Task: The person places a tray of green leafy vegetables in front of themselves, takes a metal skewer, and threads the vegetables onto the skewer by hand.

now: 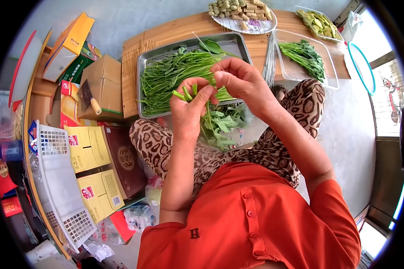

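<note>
My left hand (191, 107) is closed around a few green leafy-vegetable stems (184, 95), their cut ends sticking out past the thumb. Close beside it, my right hand (244, 84) pinches a thin skewer (204, 44) that slants up and away over the tray. A green leaf (212, 46) shows near the skewer; whether it is attached cannot be made out. Beneath both hands, a metal tray (144, 62) holds a heap of long-stemmed greens (166, 80). Loose leaves (224, 123) lie lower down, between my knees.
On the wooden table (130, 85) are thin bamboo sticks (141, 51), metal skewers (270, 58), a clear tub (332, 74) with skewered greens, a plate (274, 28) of rolled food and another container (321, 24). Cardboard boxes (105, 85) and a white basket (54, 179) stand left.
</note>
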